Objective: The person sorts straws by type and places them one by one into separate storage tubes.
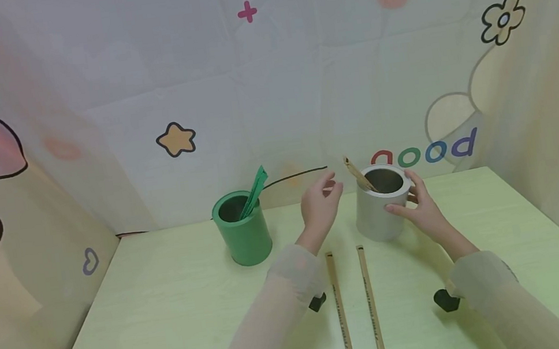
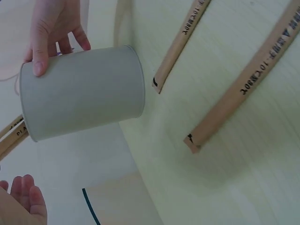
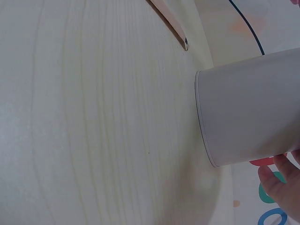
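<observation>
My right hand (image 1: 422, 209) holds the side of a pale grey canister (image 1: 378, 217), thumb on the near wall and fingers around its right side near the rim. Brown paper-wrapped straws (image 1: 360, 176) lean out of the canister's left side. To the left of it is my left hand (image 1: 320, 201), raised with its fingers loosely bent and nothing in them. The left wrist view shows the grey canister (image 2: 84, 91) from the side, with the left hand (image 2: 26, 204) apart from it. Two more brown paper-wrapped straws, a left one (image 1: 340, 307) and a right one (image 1: 371, 303), lie on the table.
A green canister (image 1: 245, 240) stands left of my left hand, with green wrapped straws (image 1: 254, 192) leaning out of it. The pale wooden table (image 1: 161, 317) ends at a printed curtain (image 1: 194, 80) behind the canisters. Black wrist devices (image 1: 447, 300) hang beneath both sleeves.
</observation>
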`<move>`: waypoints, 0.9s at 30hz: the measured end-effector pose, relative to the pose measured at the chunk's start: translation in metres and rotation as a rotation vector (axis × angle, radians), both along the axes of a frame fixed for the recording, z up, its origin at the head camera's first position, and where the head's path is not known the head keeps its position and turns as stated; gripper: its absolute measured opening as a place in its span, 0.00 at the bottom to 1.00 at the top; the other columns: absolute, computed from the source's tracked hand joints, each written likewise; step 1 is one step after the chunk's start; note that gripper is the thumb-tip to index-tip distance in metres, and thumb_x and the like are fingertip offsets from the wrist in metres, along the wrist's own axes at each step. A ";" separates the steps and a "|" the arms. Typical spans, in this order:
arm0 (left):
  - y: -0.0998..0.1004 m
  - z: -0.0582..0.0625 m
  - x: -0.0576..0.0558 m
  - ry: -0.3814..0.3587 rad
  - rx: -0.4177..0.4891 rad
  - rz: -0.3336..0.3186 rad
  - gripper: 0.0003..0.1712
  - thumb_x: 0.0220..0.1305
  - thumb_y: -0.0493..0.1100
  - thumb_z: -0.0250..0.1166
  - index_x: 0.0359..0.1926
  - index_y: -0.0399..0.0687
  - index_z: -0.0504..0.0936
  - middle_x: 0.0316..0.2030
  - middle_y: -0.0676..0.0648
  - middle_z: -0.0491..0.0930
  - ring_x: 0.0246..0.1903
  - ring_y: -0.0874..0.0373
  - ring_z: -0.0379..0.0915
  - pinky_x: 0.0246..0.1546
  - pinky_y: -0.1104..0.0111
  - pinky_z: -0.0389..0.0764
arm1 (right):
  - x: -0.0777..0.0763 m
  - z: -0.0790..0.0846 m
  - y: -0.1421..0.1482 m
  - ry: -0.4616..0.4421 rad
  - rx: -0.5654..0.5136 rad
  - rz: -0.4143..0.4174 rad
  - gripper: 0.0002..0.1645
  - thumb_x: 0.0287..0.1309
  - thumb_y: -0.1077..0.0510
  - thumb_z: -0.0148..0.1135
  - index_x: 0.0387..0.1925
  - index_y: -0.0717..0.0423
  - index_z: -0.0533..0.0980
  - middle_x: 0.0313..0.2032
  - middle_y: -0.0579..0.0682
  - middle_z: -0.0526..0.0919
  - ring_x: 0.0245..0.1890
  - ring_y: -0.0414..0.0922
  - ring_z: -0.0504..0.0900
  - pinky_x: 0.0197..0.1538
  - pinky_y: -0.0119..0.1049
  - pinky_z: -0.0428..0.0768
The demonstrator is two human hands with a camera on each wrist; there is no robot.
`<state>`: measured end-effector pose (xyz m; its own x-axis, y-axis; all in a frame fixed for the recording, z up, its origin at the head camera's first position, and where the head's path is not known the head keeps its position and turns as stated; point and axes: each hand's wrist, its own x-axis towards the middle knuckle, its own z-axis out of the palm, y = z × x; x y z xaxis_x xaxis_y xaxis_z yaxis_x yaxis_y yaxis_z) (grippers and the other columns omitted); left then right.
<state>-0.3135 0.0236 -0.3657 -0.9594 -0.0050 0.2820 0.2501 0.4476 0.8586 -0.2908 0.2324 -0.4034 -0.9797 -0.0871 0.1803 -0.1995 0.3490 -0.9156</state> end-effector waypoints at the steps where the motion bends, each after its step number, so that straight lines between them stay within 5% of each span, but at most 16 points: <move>1: -0.001 -0.002 0.000 -0.010 0.009 -0.003 0.22 0.59 0.49 0.56 0.56 0.54 0.71 0.44 0.49 0.79 0.39 0.58 0.77 0.37 0.68 0.76 | 0.001 0.001 -0.001 0.000 0.003 0.000 0.53 0.54 0.59 0.58 0.67 0.51 0.32 0.64 0.68 0.48 0.59 0.66 0.54 0.55 0.63 0.60; 8: -0.007 -0.013 0.000 -0.047 0.017 -0.025 0.33 0.57 0.48 0.59 0.63 0.57 0.59 0.46 0.49 0.76 0.37 0.60 0.76 0.31 0.70 0.76 | -0.007 -0.008 0.004 0.002 -0.007 -0.003 0.53 0.53 0.59 0.59 0.67 0.49 0.33 0.64 0.68 0.48 0.59 0.66 0.54 0.55 0.62 0.60; 16: -0.017 -0.030 0.008 -0.090 -0.014 -0.072 0.36 0.56 0.46 0.61 0.64 0.58 0.56 0.45 0.50 0.74 0.35 0.60 0.76 0.31 0.71 0.76 | -0.018 -0.022 0.012 0.007 0.013 -0.011 0.54 0.53 0.55 0.60 0.67 0.44 0.32 0.65 0.65 0.48 0.60 0.64 0.54 0.55 0.62 0.61; 27: -0.028 -0.059 0.017 -0.136 -0.073 -0.085 0.35 0.54 0.44 0.62 0.62 0.50 0.59 0.44 0.45 0.75 0.32 0.58 0.77 0.30 0.72 0.76 | -0.015 -0.021 0.009 0.017 0.019 -0.019 0.54 0.52 0.50 0.60 0.67 0.42 0.34 0.64 0.66 0.49 0.59 0.64 0.55 0.54 0.62 0.62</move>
<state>-0.2969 -0.0044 -0.4247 -0.9848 0.0937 0.1462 0.1735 0.4919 0.8532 -0.3058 0.2414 -0.4242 -0.9781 -0.0718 0.1955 -0.2081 0.3699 -0.9055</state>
